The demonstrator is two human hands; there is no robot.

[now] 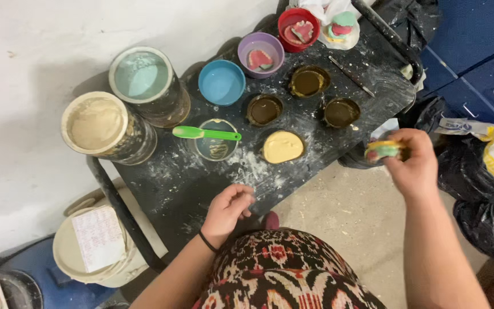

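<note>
My right hand holds a small round cup smeared with yellow, green and pink, just off the right edge of the black cart top. My left hand rests loosely curled on the cart's near edge and holds nothing. In front of it lie a yellow-filled round mould and a glass jar with a green spatula across its rim. Three dark moulds sit behind them.
Two large paint cans, one cream and one pale green, stand at the cart's left. Blue, purple and red bowls line the back. A white lidded bucket sits on the floor at left, black bags at right.
</note>
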